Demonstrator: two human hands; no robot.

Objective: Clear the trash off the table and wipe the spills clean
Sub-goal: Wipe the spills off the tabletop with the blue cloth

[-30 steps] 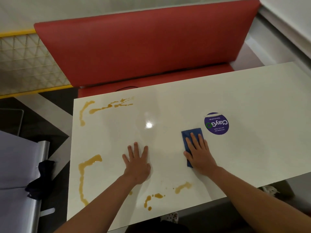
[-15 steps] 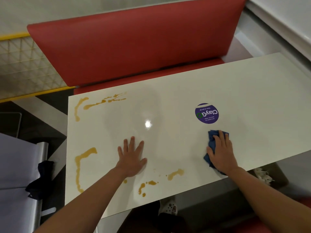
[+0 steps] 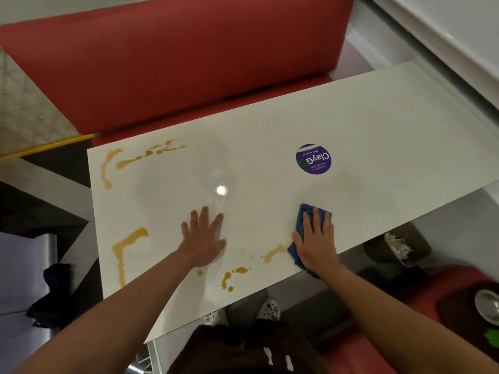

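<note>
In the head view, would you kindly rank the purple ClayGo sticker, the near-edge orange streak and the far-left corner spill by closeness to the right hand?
1. Near-edge orange streak, just left of the right hand.
2. Purple ClayGo sticker, beyond it.
3. Far-left corner spill, across the table.

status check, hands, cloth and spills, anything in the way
Left hand flat on table. Right hand presses blue cloth beside near-edge spill. Orange spills remain. Nothing blocking.

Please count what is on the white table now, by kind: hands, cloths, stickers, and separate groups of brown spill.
Hands: 2, left hand and right hand
Blue cloth: 1
Purple sticker: 1
Brown spill groups: 3, far left corner, near left, near edge
Total: 7
</note>
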